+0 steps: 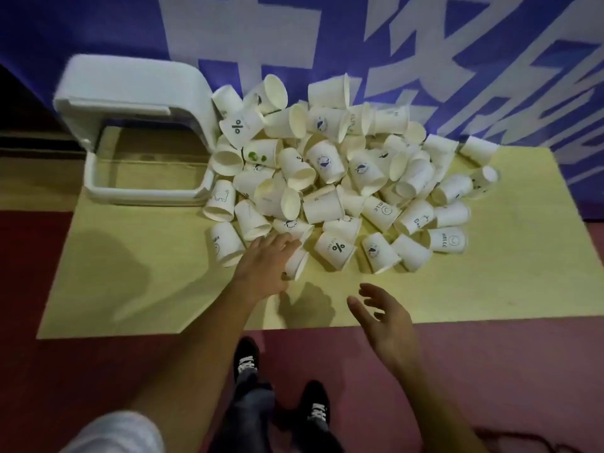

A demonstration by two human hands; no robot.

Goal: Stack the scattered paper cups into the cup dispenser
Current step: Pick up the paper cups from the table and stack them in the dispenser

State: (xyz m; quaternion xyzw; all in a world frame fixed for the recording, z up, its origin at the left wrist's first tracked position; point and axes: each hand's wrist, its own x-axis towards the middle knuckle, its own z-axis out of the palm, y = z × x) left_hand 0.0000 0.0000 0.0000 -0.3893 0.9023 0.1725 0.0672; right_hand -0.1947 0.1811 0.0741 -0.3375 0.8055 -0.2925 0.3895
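Observation:
A big heap of white paper cups [327, 165], several with small prints, covers the middle and right of a pale yellow table [130, 282]. A white cup dispenser [137, 103] with a clear open tray stands at the back left, and its tray holds no cups. My left hand [264, 259] lies over a cup [298, 261] on its side at the heap's near edge, fingers curled on it. Over the table's front edge my right hand [385, 318] hovers with fingers spread and nothing in it.
A blue banner with large white characters [359, 44] hangs right behind the table. The floor is dark red [506, 387], and my two black shoes [281, 384] stand close to the table's front edge. A bare strip of tabletop lies at the front left.

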